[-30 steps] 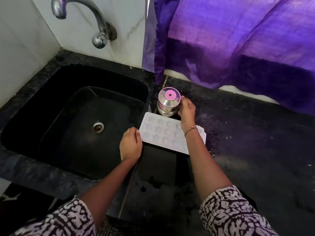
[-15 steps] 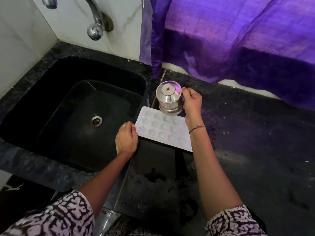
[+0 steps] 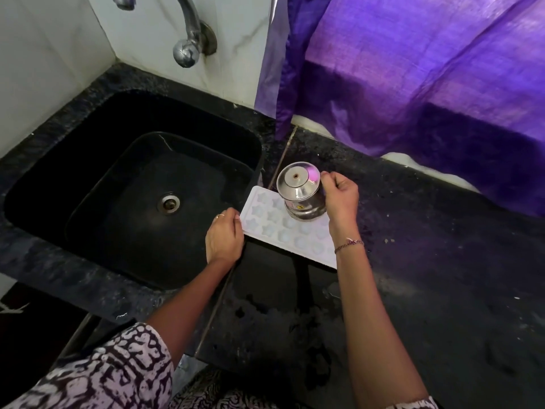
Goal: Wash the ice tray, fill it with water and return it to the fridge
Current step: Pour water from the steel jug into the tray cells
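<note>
Two hands working: left hand (image 3: 224,237) is gripping tray (image 3: 290,236) edge; right hand (image 3: 340,199) is clamping tilted pot (image 3: 299,190) above it; sticker (image 3: 300,207) unreadable.

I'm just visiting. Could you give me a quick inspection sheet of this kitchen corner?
Surface: black stone counter, wet patches near its front.
Job's things: white ice tray flat on the counter beside the sink; steel cup tilted above it.
Clutter: a few pale crumbs on the counter.
Hands: left hand holds the tray's sink-side end; right hand grips the cup.
Cables: nothing seen.
Surroundings: wall tap, purple curtain.
</note>
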